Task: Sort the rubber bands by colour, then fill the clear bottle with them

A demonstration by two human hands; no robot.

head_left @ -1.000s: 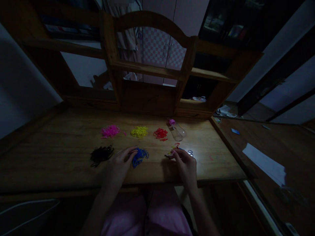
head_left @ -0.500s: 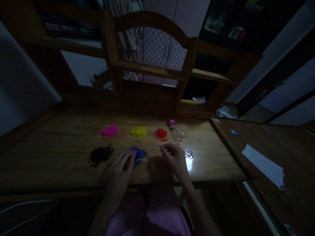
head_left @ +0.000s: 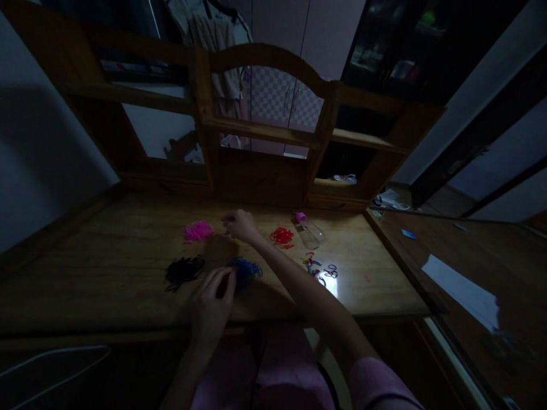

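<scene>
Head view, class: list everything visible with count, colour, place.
Desk: one, brown, foreground
Hutch: one, brown, desk's back
Bottle: one, clear, pink-capped, back right
Red pile: one, red, by bottle
Yellow pile: one, yellow, mostly hidden, back
Pink pile: one, pink, back left
Black pile: one, black, front left
Blue pile: one, blue, front
Mixed loops: uncountable, multicoloured, front right
Paper: one, white, far right
Card: one, blue, beyond paper
Cupboard: one, pink, background
Clothes: count unclear, pale, background
Left hand: one, at blue pile
Right hand: one, over yellow pile

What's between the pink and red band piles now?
In the head view: the right hand, with a bit of the yellow bands showing past it.
</scene>
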